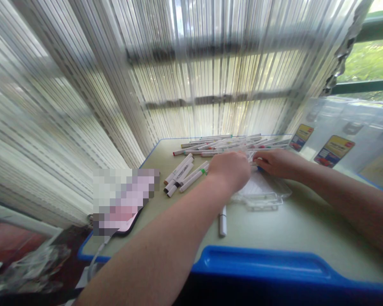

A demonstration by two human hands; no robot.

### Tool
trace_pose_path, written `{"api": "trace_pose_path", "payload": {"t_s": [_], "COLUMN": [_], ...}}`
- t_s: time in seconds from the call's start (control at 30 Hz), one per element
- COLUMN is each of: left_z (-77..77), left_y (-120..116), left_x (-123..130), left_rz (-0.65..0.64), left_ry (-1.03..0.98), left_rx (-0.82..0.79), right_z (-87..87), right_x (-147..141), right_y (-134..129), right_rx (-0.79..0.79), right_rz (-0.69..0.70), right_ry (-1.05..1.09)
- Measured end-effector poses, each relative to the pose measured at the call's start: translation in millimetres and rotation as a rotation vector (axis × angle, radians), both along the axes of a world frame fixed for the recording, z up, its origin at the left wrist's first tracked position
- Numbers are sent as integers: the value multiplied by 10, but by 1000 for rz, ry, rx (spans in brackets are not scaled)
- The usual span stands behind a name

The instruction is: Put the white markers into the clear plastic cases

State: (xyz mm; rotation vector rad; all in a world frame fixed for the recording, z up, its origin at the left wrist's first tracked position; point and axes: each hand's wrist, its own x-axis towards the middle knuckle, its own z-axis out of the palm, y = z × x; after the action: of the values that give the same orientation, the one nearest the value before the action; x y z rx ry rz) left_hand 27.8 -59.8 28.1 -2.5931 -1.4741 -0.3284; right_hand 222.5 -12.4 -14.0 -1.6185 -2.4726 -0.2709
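Observation:
My left hand [230, 171] is closed over the left side of a clear plastic case [258, 187], its fingertips mostly hidden behind the hand. Just right of it, my right hand [274, 163] has its fingers pinched together at the far part of the case, near a small blue tip; what they grip is too small to make out. Behind both hands lies a loose pile of white markers [207, 146] with coloured ends. Several more markers [180, 174] rest to the left of my left hand. One white marker [222, 223] lies nearer the front, below my left wrist.
A pixelated pink device [130, 204] with a cable lies at the table's left edge. Clear plastic boxes [341, 131] with yellow labels stand at the back right. A blue tray edge [264, 259] runs along the front. Striped curtains [210, 76] hang behind the table.

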Motion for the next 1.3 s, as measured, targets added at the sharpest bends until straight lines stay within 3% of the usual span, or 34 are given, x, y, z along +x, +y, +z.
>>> {"api": "trace_pose_path", "payload": {"t_s": [0.17,0.4,0.63,0.83,1.0,1.1,1.2,1.3], "left_z": [12,36,-105,-106,-95,-128,-147,-136], "left_y": [27,240,521,448,404,417,432,434], "left_x": [-13,-220,-260,-130,-18,22,12,-53], "left_rz": [159,255,218,158,4,-92,-61,53], "left_ry": [-116,-380,-796,-969,-1356,-1533,-1498,-1215], "left_rx": [111,66,-56,-168,-444,-525,-519,-363], "right_z": [28,34,11,75,173,164,111,90], "right_x": [-31,-49,-83,-137,-177,-217,-223,-173], "right_y": [-27,-29,-4,-55,-175,-202,-173,-143], "right_rx": [10,2,12,122,46,44,119,153], "right_rz": [-28,-26,-58,-102,135,230,222,242], "right_ry": [-44,35,136,238,400,445,415,315]}}
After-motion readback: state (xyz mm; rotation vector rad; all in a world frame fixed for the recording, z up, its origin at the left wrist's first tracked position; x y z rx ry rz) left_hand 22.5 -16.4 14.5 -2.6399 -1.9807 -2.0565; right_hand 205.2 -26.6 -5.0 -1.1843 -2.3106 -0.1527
